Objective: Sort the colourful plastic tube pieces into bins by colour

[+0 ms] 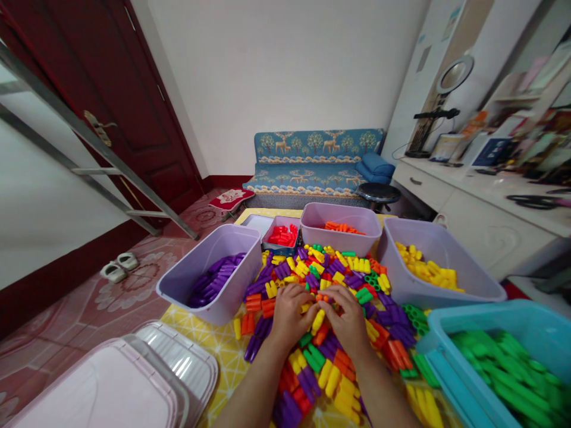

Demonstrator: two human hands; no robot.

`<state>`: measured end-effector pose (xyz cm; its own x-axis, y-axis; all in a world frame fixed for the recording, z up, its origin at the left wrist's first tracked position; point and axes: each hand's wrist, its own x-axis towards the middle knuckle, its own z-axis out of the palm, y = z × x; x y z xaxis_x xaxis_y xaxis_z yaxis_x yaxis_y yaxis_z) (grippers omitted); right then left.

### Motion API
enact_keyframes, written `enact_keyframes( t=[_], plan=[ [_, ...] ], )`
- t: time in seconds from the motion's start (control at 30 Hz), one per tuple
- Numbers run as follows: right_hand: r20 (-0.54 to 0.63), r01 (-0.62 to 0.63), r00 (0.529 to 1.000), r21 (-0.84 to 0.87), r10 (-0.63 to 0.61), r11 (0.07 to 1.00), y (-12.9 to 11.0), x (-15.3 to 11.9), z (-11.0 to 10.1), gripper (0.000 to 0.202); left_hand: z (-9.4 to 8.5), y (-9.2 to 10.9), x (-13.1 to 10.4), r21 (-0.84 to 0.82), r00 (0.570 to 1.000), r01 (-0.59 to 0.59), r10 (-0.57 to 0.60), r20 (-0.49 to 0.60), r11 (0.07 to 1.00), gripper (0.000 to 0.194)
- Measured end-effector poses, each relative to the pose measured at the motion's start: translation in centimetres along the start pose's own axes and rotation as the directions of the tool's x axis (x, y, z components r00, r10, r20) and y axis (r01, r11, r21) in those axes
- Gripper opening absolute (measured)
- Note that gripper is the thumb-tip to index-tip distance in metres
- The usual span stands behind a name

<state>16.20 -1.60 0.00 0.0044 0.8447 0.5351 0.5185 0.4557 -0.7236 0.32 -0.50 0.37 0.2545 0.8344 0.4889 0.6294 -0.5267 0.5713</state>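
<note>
On the table (232, 343), purple pieces (216, 279) are kept in a lilac bin (232, 297) at left; mid-pile, a yellow piece (318, 321) is seen between left hand (291, 309) and right hand (345, 312), both narrowly curled (grip can't be told). Loose pieces (331, 378) could be scattered by a sideways wrist; everything under the palms is hidden, and the turquoise bin (448, 351) is cut off at right.

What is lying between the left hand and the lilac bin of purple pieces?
In the head view, orange plastic tube pieces, yellow ones and purple ones lie loose there.
</note>
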Motion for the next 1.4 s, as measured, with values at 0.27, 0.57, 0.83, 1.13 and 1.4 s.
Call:
enact_keyframes(
  t=[0.27, 0.57, 0.83, 1.13, 1.4],
  plan=[
    [-0.079, -0.295, 0.939, 0.315, 0.335, 0.902, 0.3, -0.4, -0.1, 0.029, -0.4, 0.5, -0.1, -0.027, 0.997, -0.062, 0.060, -0.055, 0.998, 0.027],
    [-0.133, -0.326, 0.914, 0.323, 0.383, 0.888, 0.5, 0.1, -0.9, 0.032, 0.1, 0.6, -0.2, -0.083, 0.988, -0.056, 0.067, 0.139, 0.995, 0.023],
    [0.216, -0.357, 0.921, 0.142, 0.323, 0.923, 0.5, 2.3, -3.6, 0.022, 0.2, 0.5, 0.0, -0.087, 0.989, -0.057, 0.068, 0.128, 0.995, 0.018],
    [-0.182, -0.235, 0.938, 0.293, 0.296, 0.927, -1.2, 8.3, -4.8, 0.035, 0.0, 0.4, 0.0, -0.082, 0.989, -0.048, 0.059, 0.137, 0.995, 0.019],
    [-0.190, -0.278, 0.949, -0.135, 0.251, 0.951, 4.3, 5.6, -3.8, 0.037, 0.1, 0.3, 0.0, -0.084, 0.989, -0.042, 0.054, 0.140, 0.996, 0.022]
  ],
)
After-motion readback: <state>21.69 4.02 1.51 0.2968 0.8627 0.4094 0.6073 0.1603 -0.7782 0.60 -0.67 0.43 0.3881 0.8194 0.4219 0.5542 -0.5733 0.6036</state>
